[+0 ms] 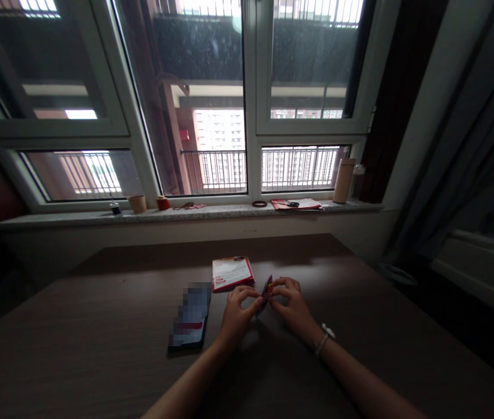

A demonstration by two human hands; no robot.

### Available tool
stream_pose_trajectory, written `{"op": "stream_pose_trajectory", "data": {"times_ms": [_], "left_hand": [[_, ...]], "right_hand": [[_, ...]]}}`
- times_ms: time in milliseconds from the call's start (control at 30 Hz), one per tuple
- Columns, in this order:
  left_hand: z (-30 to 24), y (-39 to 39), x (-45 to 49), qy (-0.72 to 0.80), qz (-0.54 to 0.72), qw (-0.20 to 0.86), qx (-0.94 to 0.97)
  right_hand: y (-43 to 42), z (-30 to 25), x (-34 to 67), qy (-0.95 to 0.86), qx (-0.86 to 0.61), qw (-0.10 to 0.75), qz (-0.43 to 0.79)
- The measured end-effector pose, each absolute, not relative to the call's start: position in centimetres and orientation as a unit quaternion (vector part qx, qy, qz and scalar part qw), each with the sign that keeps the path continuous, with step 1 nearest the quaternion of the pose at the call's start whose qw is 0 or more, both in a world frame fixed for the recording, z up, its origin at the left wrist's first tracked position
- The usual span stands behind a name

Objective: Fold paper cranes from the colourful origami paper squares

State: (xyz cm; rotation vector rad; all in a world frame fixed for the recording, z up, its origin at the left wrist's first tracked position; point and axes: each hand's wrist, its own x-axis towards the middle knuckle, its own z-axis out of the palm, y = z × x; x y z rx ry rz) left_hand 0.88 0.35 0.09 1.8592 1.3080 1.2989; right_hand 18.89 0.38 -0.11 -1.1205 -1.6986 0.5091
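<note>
both hands in over the table (98, 326); left hand (240, 313) pinching the small printed piece (269, 286) from its left side, thumb and index finger closed on it; right hand (291, 302) gripping the same piece from the right, thumb against fingertips; piece stands tilted between the fingers, dark with red and yellow print, nearer the table's far edge than its left edge; can't tell whether its lower end touches the surface; light bracelet (323, 342) on the right wrist

paper stack (231, 272), white with red borders, lies flat between the hands and the table's far edge, its near right corner just beyond the left hand; phone (189, 319) lies screen up left of the left hand, its far end just beside the stack's near left corner, screen partly pixelated

windowsill (224, 212) past the far edge; from its left end: dark bottle (116, 208), tan cup (137, 203), red jar (163, 202), red scraps (196, 205), dark ring (259, 203) near mid-length, red sheets (308, 204) with a dark item on top, then beige flask (344, 181) near the right end
</note>
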Motion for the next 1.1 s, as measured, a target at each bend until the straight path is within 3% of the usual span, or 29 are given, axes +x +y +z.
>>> {"op": "stream_pose_trajectory", "data": {"times_ms": [400,1100], "left_hand": [[-0.5,1.4,0.6,0.462,0.472,0.349,0.665],[-0.2,0.7,0.8,0.470,0.483,0.327,0.662]], "right_hand": [[0.5,-0.2,18.8,-0.696,-0.450,0.487,0.275],[0.4,-0.1,19.1,-0.696,-0.465,0.471,0.277]]}}
